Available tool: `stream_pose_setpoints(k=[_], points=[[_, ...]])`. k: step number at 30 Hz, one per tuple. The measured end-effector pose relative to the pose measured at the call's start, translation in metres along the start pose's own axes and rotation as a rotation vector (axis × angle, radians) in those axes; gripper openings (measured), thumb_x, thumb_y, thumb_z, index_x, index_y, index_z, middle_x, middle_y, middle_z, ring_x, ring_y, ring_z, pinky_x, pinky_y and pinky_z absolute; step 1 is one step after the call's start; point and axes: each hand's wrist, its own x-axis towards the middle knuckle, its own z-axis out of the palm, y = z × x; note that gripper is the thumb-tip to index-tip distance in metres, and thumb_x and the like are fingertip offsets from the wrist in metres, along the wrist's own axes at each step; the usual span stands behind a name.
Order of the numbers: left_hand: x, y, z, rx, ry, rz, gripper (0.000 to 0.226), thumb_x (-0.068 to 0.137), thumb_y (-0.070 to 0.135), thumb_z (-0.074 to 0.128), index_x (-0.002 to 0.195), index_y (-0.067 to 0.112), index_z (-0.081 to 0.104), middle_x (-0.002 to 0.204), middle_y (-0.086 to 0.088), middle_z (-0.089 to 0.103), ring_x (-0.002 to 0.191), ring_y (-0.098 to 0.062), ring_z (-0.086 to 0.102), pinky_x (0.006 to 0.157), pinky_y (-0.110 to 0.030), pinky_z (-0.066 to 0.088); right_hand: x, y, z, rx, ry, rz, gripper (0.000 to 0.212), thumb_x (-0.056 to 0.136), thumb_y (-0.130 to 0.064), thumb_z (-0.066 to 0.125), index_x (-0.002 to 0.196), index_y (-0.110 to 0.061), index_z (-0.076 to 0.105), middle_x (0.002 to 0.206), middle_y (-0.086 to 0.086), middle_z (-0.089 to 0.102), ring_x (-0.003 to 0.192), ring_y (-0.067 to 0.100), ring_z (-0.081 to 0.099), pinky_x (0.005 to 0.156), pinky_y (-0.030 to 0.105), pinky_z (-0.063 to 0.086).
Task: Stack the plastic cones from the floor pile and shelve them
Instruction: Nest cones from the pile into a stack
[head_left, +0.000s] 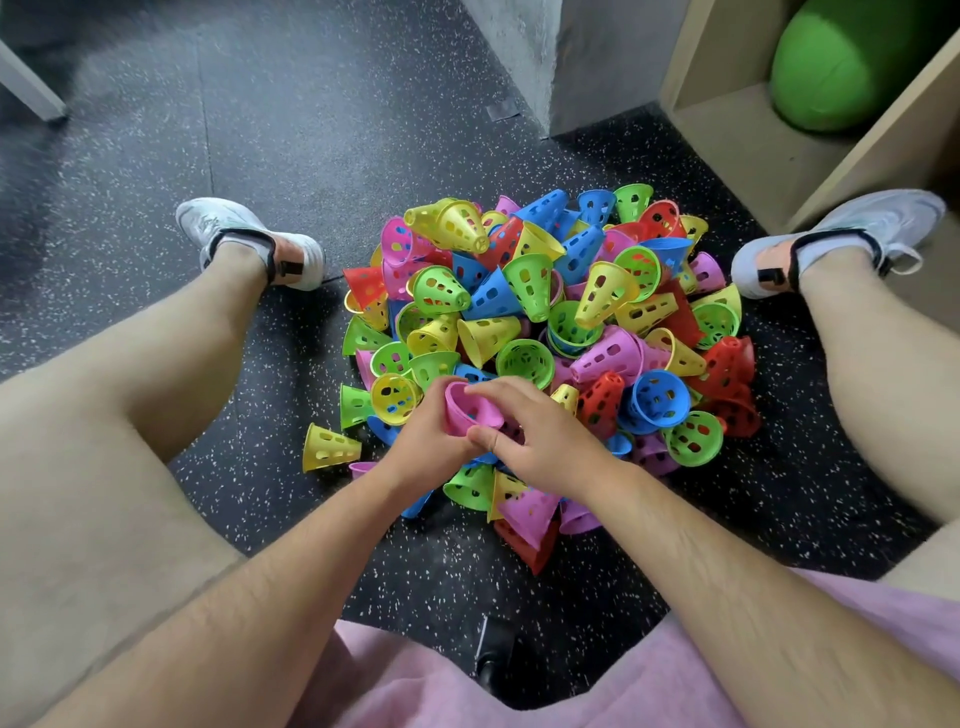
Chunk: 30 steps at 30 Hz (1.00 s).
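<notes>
1. A lone yellow cone (330, 448) lies on its side on the speckled floor (260, 156), just left of the heap, with its wide mouth facing left.
2. The left hand (423, 441) curls round a pink cone (467, 410) from the left, and its palm hides the narrow end.
3. That pink cone shows its open mouth upward, at the near edge of the heap (one cone or several nested, I cannot tell).
4. The right hand (545, 441) pinches the cone's rim between thumb and forefinger.
5. The pile (530, 280) sits between the spread legs. Its perforated cones are red, yellow, green, blue and pink, tumbled every way. Those beneath the hands are hidden.
6. A wooden shelf (753, 150), cut off at the right edge, holds a green ball (841, 67), seen only in part.
</notes>
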Motion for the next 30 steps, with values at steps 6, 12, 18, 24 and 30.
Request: stream_pose_setpoints(k=[6,12,18,24,30], points=[[-0.001,-0.007,0.000,0.018,-0.021,-0.002,0.057,0.084,0.006,0.081,0.128,0.020,0.048,0.109,0.001,0.066,0.084,0.000,0.064,0.073,-0.018,0.054,-0.006,0.001,0.009,0.007,-0.034,0.018,0.039,0.100,-0.044,0.052,0.138,-0.035,0.052,0.126,-0.018,0.051,0.115,-0.001,0.049,0.100,0.024,0.042],[0.004,-0.008,0.003,0.026,0.036,0.008,0.065,0.080,0.020,0.089,0.129,0.025,0.047,0.109,0.002,0.064,0.090,-0.010,0.064,0.080,-0.031,0.059,0.011,0.010,0.009,-0.127,0.311,0.041,0.031,0.100,-0.023,0.043,0.119,-0.016,0.066,0.115,-0.003,0.063,0.113,0.015,0.050,0.099,0.036,0.044],[0.007,-0.015,-0.003,0.030,0.033,-0.030,0.071,0.080,0.032,0.090,0.133,0.027,0.043,0.114,0.001,0.061,0.095,-0.011,0.065,0.073,-0.021,0.058,0.023,0.032,0.005,-0.559,0.078,0.263,0.031,0.090,-0.016,0.046,0.108,-0.019,0.070,0.138,-0.002,0.052,0.135,0.022,0.029,0.116,0.043,0.014],[0.005,-0.015,-0.006,0.030,0.031,-0.051,0.068,0.083,0.030,0.087,0.133,0.027,0.042,0.111,0.004,0.061,0.091,-0.007,0.064,0.069,-0.019,0.057,0.021,0.030,0.012,-0.712,-0.021,0.270,0.044,0.095,-0.021,0.040,0.132,-0.014,0.062,0.151,-0.003,0.045,0.146,0.024,0.020,0.122,0.045,0.006],[0.008,-0.015,-0.005,0.030,0.036,-0.042,0.064,0.083,0.028,0.087,0.129,0.030,0.042,0.112,0.004,0.060,0.094,-0.008,0.064,0.073,-0.022,0.058,0.015,0.038,0.009,-0.622,0.300,0.076,0.031,0.090,-0.012,0.058,0.118,-0.012,0.070,0.127,-0.001,0.065,0.126,0.023,0.049,0.110,0.041,0.029]])
